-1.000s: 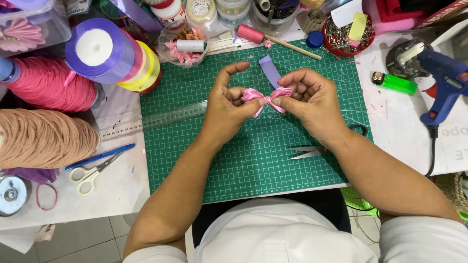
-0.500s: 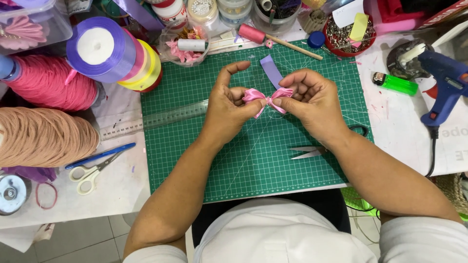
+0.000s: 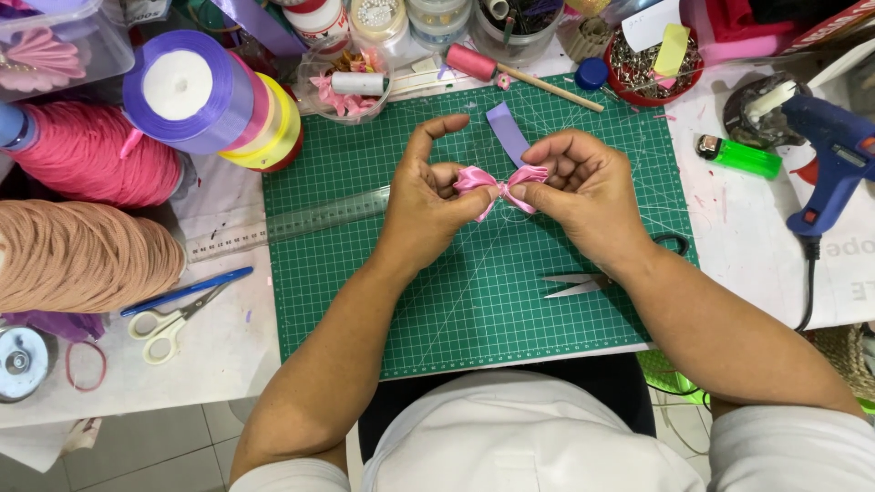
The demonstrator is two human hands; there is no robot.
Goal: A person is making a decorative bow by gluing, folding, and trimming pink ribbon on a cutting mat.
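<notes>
Bow point(image 3: 499, 182): pink satin ribbon, glossy, smooth. Cutting mat point(image 3: 474, 301) beneath it: green, matt, gridded. Ruler point(image 3: 287, 223) left of bow: clear plastic. Snips point(image 3: 583, 284) below-right: bare metal.

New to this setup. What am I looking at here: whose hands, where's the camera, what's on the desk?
There is no machine here: a person works with two bare hands, and one camera on their head looks down at the desk, so the arms come in from the bottom edge.

The left hand and right hand hold a small pink satin ribbon bow between the fingertips, above a green cutting mat.

On the mat lie a strip of purple ribbon, a clear ruler and small snips. Left of it are ribbon rolls, a pink yarn cone, a peach yarn cone and white-handled scissors. To the right sit a green lighter and a blue glue gun.
</notes>
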